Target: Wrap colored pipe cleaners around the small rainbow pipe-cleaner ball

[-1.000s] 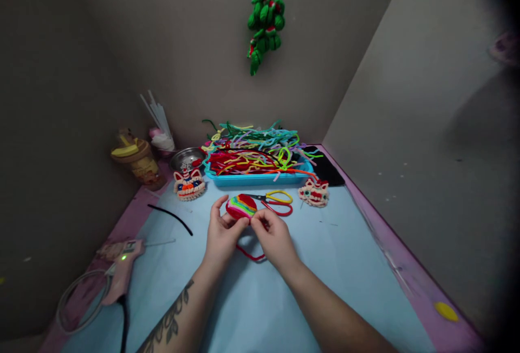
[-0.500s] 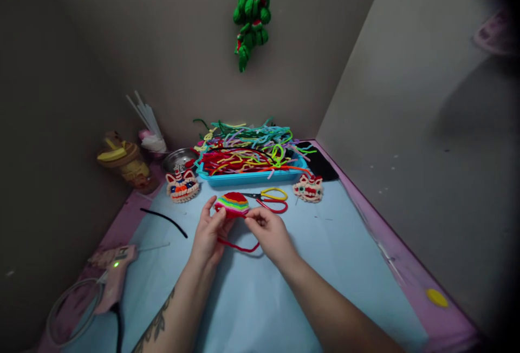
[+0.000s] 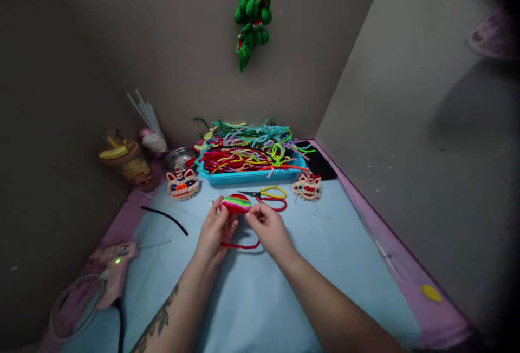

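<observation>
Between my hands is a small rainbow-striped piece made of fuzzy pipe cleaners (image 3: 236, 202), with red along its top and lower edge. My left hand (image 3: 215, 227) grips its left side, thumb in front and fingers behind. My right hand (image 3: 266, 227) pinches at its lower right edge, closed on what looks like the red pipe cleaner. A loose length of that red pipe cleaner (image 3: 241, 246) hangs in a curve below, between the two hands. Just behind the piece lie scissors (image 3: 273, 197) with one yellow and one red handle.
A blue tray (image 3: 252, 178) heaped with coloured pipe cleaners stands behind, flanked by two lion-like faces (image 3: 183, 185) (image 3: 307, 187). On the left are a metal bowl (image 3: 173, 161), a black pipe cleaner (image 3: 166, 218) and a lit pink glue gun (image 3: 116, 282) with its cable.
The striped piece has shifted slightly right and tipped, showing more of its red lower edge. Both hands keep their hold, and the left fingers have shifted a little.
</observation>
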Demonstrator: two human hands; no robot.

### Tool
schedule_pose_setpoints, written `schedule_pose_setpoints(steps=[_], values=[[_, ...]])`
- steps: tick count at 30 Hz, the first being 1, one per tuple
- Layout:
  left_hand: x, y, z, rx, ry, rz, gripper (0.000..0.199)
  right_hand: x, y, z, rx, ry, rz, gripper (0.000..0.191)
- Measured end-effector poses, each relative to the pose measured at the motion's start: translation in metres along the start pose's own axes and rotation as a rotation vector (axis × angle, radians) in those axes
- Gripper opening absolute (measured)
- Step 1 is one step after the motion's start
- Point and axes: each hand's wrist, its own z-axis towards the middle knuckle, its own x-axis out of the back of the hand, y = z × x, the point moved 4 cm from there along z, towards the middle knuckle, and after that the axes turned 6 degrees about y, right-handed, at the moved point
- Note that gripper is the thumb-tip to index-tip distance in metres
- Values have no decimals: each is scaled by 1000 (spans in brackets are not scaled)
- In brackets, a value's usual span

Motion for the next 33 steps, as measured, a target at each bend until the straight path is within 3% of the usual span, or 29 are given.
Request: schedule_pose_setpoints(steps=[9,14,19,26,33], values=[[2,1,0,-113,12,58,73,1,1,2,29,31,-111,13],[2,2,0,-76,18,75,71,5,-3,3,137,100,-140,10],[1,-1,-1,-62,-7,60,65,1,-1,3,65,17,-16,14],[-7,-2,-6,-237,-110,197,104,0,1,3,50,12,72,16],[-8,2,-10,-380,-5,253,115,-3,-4,-2,169,46,-18,13]])
